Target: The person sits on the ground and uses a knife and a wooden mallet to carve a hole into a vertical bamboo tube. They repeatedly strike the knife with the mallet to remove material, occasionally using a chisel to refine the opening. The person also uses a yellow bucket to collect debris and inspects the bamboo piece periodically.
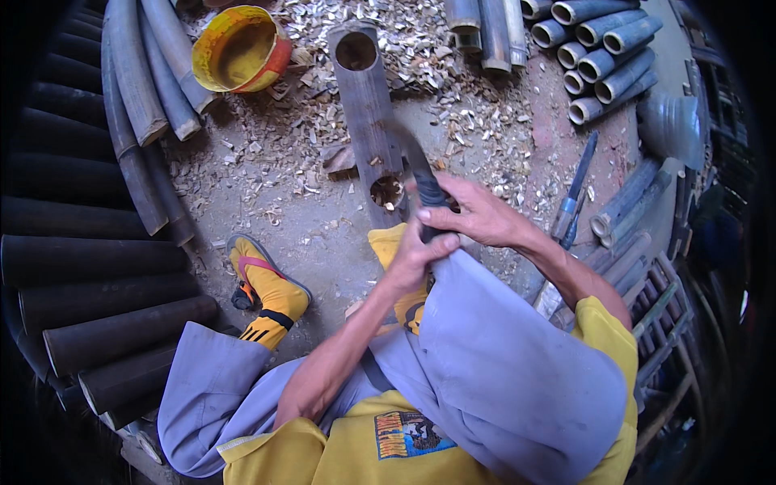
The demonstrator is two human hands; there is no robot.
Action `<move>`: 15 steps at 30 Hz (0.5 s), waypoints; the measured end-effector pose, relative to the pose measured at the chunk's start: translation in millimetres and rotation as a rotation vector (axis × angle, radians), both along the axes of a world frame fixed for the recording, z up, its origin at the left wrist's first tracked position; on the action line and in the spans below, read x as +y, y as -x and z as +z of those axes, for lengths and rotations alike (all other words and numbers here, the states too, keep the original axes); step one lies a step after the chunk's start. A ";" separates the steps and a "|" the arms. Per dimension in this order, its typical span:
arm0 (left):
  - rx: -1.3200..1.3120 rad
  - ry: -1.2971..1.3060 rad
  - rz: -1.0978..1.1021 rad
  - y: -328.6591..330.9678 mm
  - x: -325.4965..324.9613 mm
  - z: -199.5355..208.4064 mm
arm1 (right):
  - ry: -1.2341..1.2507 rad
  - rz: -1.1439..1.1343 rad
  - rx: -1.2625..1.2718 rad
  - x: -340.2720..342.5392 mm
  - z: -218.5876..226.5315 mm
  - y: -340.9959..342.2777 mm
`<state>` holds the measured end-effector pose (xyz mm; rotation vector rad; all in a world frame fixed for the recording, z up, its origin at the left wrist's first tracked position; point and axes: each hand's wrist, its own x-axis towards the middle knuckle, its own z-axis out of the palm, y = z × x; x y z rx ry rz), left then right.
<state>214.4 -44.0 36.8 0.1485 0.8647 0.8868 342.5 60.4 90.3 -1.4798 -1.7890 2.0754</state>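
A dark bamboo tube (362, 105) lies lengthwise in front of me, with one round hole near its far end and another, rough with chips, near its close end. Both my hands grip a dark-handled curved blade tool (418, 166) above the tube's right side; motion blurs its far tip, so its exact kind is unclear. My left hand (416, 257) wraps the lower end of the handle, by my raised knee. Just above it, my right hand (473, 212) closes round the handle from the right. My yellow-socked foot (388, 242) is beside the tube's close end.
Wood chips (319, 133) litter the floor. A yellow and red bucket (242, 50) stands at the far left. Dark bamboo tubes (105, 295) line the left side; cut tubes (602, 61) are stacked at far right. A long narrow tool (575, 190) lies right of my hands.
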 end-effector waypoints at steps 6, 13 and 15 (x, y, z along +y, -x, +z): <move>1.216 -0.440 -0.840 123.9 65.7 33.9 | -1.184 0.155 -0.192 5.5 38.3 57.7; 1.409 -0.922 -1.429 181.6 90.9 44.3 | -0.719 0.061 0.044 -64.9 -73.9 126.8; 1.513 -1.315 -1.438 184.5 129.2 34.9 | -0.558 -0.148 0.122 -47.2 -73.4 139.2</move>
